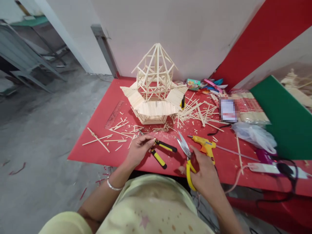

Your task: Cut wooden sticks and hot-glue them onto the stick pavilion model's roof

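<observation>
My right hand (204,170) grips scissors (188,152) by their yellow handles, with the blades pointing up and away over the table. The fingers of my left hand (140,149) are pinched together; whatever they hold is too small to make out. Just beside and under those fingertips lie pliers with black and yellow handles (159,159), their jaws partly hidden by the hand. Beyond both hands stands a wooden stick model (156,94), a many-sided tower with an open pointed roof frame and slatted panels around its lower part.
A yellow glue gun (203,144) lies right of the scissors. Loose sticks (195,110) and scraps litter the red table (95,143). A clear ruler (114,115), a plastic bag (255,135), stick packs (252,107), a power strip (263,167) and a green board (287,120) are around.
</observation>
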`<action>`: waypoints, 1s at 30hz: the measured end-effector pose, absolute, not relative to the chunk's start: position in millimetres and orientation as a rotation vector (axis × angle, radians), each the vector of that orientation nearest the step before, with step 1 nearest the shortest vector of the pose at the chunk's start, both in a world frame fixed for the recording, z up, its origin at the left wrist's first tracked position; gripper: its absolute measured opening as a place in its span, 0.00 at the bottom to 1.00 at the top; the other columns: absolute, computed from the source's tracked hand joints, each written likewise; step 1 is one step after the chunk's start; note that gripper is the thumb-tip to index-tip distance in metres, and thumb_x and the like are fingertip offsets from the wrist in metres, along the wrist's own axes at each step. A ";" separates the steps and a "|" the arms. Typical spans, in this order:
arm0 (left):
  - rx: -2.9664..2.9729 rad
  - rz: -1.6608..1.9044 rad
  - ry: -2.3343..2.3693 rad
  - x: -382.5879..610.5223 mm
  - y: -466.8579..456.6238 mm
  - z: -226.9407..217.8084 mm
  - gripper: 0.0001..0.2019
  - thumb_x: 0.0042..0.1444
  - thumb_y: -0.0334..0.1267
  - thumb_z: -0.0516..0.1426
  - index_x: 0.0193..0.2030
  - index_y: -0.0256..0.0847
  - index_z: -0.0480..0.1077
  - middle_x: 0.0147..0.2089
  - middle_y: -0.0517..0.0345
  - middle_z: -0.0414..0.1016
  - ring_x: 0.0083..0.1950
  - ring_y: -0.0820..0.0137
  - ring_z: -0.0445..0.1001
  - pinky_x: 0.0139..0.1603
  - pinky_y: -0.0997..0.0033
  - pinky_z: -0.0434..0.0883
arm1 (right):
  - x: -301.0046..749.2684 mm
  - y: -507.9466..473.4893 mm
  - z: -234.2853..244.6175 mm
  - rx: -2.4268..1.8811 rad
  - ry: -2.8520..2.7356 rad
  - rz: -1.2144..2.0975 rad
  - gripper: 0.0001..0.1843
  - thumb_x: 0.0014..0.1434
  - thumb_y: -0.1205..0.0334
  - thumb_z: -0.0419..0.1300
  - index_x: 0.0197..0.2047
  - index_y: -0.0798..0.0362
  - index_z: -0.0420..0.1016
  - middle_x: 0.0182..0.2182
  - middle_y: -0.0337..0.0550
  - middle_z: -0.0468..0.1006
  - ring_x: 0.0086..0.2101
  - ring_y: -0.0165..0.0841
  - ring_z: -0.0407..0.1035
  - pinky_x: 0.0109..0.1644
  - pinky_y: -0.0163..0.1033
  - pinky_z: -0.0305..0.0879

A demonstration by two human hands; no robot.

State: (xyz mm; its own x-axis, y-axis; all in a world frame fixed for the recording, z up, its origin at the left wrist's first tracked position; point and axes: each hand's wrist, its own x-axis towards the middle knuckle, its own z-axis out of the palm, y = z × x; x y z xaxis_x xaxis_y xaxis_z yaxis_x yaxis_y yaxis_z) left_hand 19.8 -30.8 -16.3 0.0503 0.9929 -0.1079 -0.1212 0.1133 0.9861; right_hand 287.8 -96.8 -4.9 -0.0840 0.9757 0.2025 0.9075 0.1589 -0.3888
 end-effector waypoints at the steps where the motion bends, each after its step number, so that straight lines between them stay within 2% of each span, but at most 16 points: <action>1: 1.055 1.149 1.142 20.1 -31.3 -15.1 0.11 0.55 0.43 0.64 0.39 0.37 0.77 0.31 0.56 0.77 0.27 0.75 0.70 0.30 0.74 0.70 | 280.9 -94.0 -0.1 -1.763 -2.020 0.215 0.33 0.60 0.46 0.58 0.63 0.56 0.64 0.43 0.53 0.75 0.43 0.46 0.69 0.49 0.50 0.66; 4: 1.082 1.149 1.143 20.8 -31.9 -8.4 0.11 0.55 0.43 0.65 0.39 0.37 0.78 0.33 0.54 0.78 0.32 0.71 0.75 0.35 0.71 0.72 | 259.3 -85.9 13.4 -1.652 -2.041 0.289 0.31 0.61 0.46 0.57 0.61 0.57 0.67 0.41 0.53 0.76 0.41 0.44 0.70 0.46 0.47 0.67; 6: 1.128 1.157 1.125 20.2 -31.5 -4.2 0.10 0.55 0.42 0.65 0.37 0.37 0.78 0.31 0.55 0.77 0.31 0.71 0.74 0.34 0.72 0.72 | 247.3 -81.9 18.5 -1.624 -2.105 0.389 0.32 0.62 0.46 0.56 0.63 0.57 0.65 0.42 0.53 0.76 0.42 0.43 0.71 0.45 0.46 0.68; 9: 1.180 1.167 1.079 16.8 -30.1 -3.0 0.09 0.55 0.42 0.64 0.36 0.38 0.77 0.29 0.58 0.76 0.28 0.73 0.71 0.31 0.74 0.70 | 235.1 -78.0 19.2 -1.672 -2.248 0.496 0.33 0.63 0.45 0.56 0.65 0.53 0.64 0.42 0.52 0.74 0.40 0.43 0.71 0.43 0.46 0.68; 13: 1.231 1.221 1.055 10.2 -28.4 -7.7 0.07 0.55 0.40 0.64 0.36 0.38 0.78 0.31 0.57 0.77 0.30 0.72 0.72 0.32 0.73 0.70 | 226.7 -75.0 16.4 -1.677 -2.322 0.588 0.34 0.63 0.41 0.55 0.68 0.48 0.61 0.41 0.49 0.73 0.39 0.42 0.72 0.42 0.44 0.69; 21: 1.353 1.217 0.993 -2.2 -27.2 -8.9 0.05 0.58 0.38 0.62 0.37 0.39 0.78 0.34 0.55 0.80 0.35 0.69 0.75 0.38 0.71 0.71 | 214.3 -70.6 19.2 -1.598 -2.275 0.714 0.35 0.62 0.40 0.56 0.67 0.49 0.63 0.49 0.54 0.75 0.46 0.44 0.73 0.50 0.47 0.69; 30: 1.340 1.197 1.013 -14.0 -28.0 -13.6 0.07 0.59 0.38 0.61 0.38 0.38 0.79 0.35 0.54 0.81 0.37 0.68 0.77 0.41 0.72 0.72 | 204.0 -67.9 19.2 -1.542 -2.207 0.973 0.32 0.63 0.44 0.57 0.66 0.50 0.64 0.52 0.54 0.76 0.48 0.44 0.73 0.53 0.47 0.68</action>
State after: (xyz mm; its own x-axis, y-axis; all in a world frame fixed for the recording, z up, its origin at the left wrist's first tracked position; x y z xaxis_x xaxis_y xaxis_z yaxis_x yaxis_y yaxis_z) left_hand -14.0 -28.0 -13.6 0.1488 0.9813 0.1221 -0.0418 -0.1171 0.9922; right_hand 204.0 -67.9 19.2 -0.3923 0.9081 -0.1467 0.7210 0.2045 -0.6620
